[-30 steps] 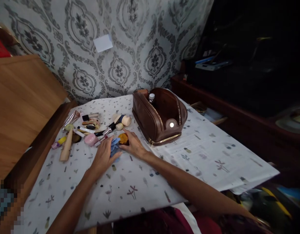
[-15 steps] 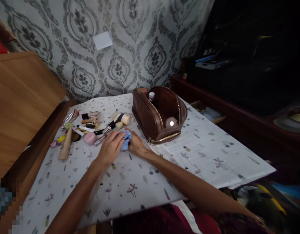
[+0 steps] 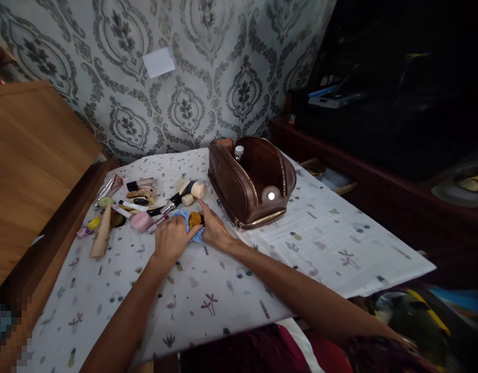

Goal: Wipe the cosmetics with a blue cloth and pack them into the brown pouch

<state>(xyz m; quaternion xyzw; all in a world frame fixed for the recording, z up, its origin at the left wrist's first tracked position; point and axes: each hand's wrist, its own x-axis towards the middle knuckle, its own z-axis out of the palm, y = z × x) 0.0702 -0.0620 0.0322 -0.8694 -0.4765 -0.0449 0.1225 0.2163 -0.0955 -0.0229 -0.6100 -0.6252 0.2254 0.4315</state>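
Note:
My left hand (image 3: 172, 241) and my right hand (image 3: 214, 231) meet on a small amber jar (image 3: 195, 219) that rests on the white printed cloth (image 3: 208, 280). The left hand's fingers are closed on a blue rag (image 3: 184, 216) pressed against the jar. The right hand curls round the jar from the right and steadies it. Just right of my hands stands an open brown leather toiletry bag (image 3: 250, 181) with a white-capped bottle (image 3: 238, 152) inside.
Several cosmetics lie to the left: a pink round case (image 3: 138, 221), brushes, tubes and a wooden stick (image 3: 100, 239). A wooden cabinet (image 3: 32, 155) rises on the left. Patterned wallpaper is behind; a dark shelf (image 3: 379, 176) runs on the right.
The blue rag slid from left of the jar over its top, hiding it, then drew back left so the amber jar shows again. Both hands shifted slightly up and left.

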